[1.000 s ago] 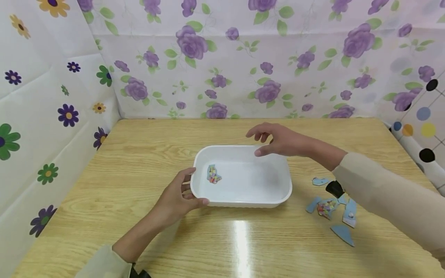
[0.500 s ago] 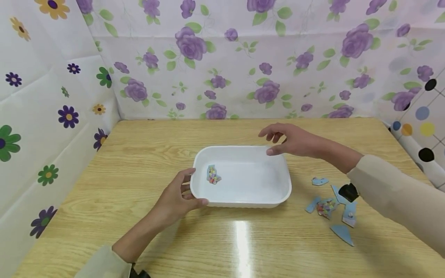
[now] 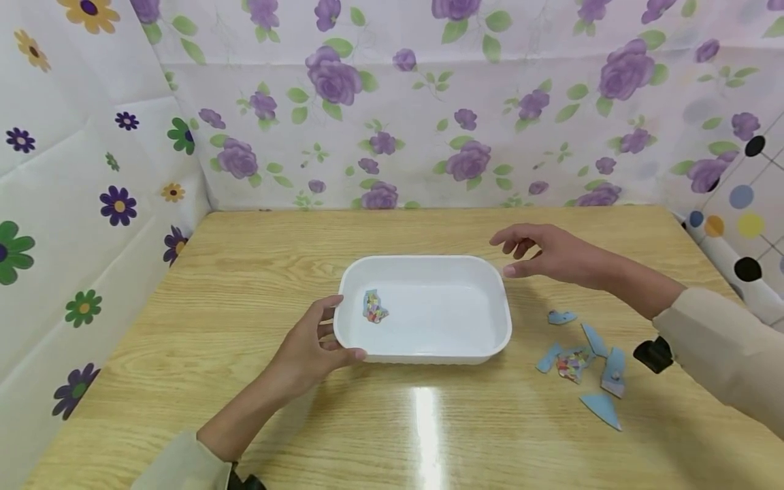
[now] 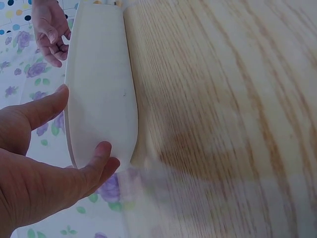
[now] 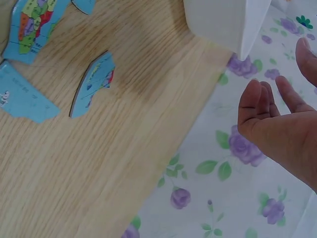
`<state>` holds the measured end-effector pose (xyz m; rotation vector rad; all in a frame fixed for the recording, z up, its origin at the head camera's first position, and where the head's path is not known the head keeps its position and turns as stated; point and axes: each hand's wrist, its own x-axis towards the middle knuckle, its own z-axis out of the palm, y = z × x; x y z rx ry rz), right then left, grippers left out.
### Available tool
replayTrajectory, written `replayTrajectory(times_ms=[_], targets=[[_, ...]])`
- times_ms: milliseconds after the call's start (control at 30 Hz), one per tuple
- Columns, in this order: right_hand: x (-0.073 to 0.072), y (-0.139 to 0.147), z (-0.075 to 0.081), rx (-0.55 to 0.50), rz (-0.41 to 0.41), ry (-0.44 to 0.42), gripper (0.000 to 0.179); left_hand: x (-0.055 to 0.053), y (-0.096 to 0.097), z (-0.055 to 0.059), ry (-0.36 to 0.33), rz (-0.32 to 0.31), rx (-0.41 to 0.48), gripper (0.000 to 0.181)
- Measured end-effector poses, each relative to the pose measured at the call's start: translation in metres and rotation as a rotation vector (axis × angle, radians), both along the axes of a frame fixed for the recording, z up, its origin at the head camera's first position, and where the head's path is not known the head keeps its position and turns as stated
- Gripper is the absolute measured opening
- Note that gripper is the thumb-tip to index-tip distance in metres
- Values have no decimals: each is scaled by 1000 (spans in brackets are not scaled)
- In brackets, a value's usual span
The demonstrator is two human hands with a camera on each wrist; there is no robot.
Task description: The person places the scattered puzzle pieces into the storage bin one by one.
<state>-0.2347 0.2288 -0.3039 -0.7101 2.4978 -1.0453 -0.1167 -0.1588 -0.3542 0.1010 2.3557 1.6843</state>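
A white plastic tray (image 3: 437, 320) with raised walls stands on the wooden table. One map puzzle piece (image 3: 373, 307), multicoloured with a light blue edge, lies inside at its left end. My left hand (image 3: 310, 344) holds the tray's left front corner, thumb along the near rim and fingers at the left wall; the left wrist view shows the fingertips (image 4: 103, 148) against the outer wall. My right hand (image 3: 548, 253) hovers past the tray's back right corner, fingers loosely bent with nothing between them. In the right wrist view, this hand (image 5: 282, 119) is also free of any object.
Several blue map puzzle pieces lie on the table right of the tray, including a triangular piece (image 3: 602, 410), a multicoloured piece (image 3: 573, 365) and a small piece (image 3: 561, 318) nearest my right hand. A flowered cloth (image 3: 392, 102) hangs behind the table's back edge.
My right hand has moved right, from over the tray's back rim to beyond its right corner. The left hand stays on the tray, and the piece inside has not moved.
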Motion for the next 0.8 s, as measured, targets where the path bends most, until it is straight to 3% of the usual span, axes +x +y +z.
replayTrajectory(times_ms=[800], targets=[[24,40,-12,24,-64,31,46,0,0,1,4,-8,-8,93]])
